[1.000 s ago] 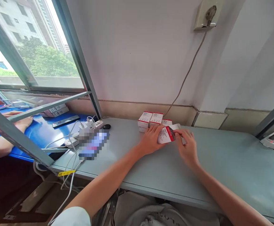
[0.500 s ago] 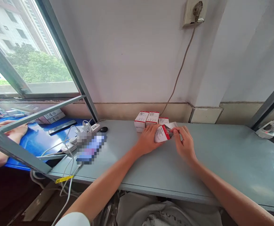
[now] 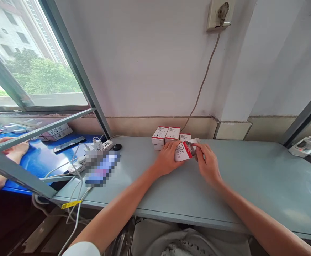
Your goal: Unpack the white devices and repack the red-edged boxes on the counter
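Note:
My left hand (image 3: pixel 168 156) is wrapped round a small white-and-red cardboard box (image 3: pixel 182 151), tilted above the desk. Its right end is open, with a pale flap (image 3: pixel 195 141) sticking out and something dark and greyish inside that I cannot make out. At that open end, my right hand (image 3: pixel 207 160) has its thumb and forefinger closed on the flap's edge. Just behind my left hand, several matching boxes (image 3: pixel 172 133) stand grouped and partly stacked near the wall.
On the grey desk (image 3: pixel 251 177) at left lie a blurred phone (image 3: pixel 102 169), a power strip (image 3: pixel 78 167), white cables and a round black object (image 3: pixel 117 147). A metal post (image 3: pixel 99 117) divides off a blue table (image 3: pixel 38 160), where another person's hand (image 3: pixel 19 147) rests.
My right fingers have shifted slightly left and up over the box's open end. My left hand still holds the box in nearly the same place; the view has moved a little.

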### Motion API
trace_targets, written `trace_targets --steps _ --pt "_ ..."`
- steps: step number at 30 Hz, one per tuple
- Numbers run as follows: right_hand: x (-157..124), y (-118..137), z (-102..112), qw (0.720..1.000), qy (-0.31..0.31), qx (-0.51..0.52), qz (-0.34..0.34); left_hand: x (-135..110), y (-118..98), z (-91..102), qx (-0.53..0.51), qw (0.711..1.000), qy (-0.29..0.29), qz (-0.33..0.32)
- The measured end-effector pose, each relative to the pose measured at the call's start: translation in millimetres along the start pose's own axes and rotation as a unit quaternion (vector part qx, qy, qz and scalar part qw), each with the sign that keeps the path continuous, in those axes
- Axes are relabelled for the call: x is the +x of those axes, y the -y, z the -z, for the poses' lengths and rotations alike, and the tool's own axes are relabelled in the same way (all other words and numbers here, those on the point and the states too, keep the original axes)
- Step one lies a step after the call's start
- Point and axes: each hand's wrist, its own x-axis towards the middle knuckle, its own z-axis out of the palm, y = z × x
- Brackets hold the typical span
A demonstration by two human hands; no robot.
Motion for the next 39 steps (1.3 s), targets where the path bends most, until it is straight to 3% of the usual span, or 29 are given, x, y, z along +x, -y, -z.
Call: trace_targets --steps 4,23,29,39 --pt "-1.1 4.4 0.1 0.998 0.003 -0.031 0.049 0.1 -0.3 0.5 0.001 1.0 0.004 -0.005" --pt "0.9 0.5 -0.6 1.0 0.023 0.009 -0.018 1.7 -3.7 3.3 -0.003 1.0 0.012 -0.001" --pt "6.4 -5.1 1.8 0.998 0.062 0.021 -0.016 2.5 -5.2 4.2 -0.002 1.0 0.018 -0.001" --pt "7.1 -4.6 3.2 0.997 0.07 0.005 -0.014 2.3 -3.1 3.0 -0.005 1.0 0.017 -0.004"
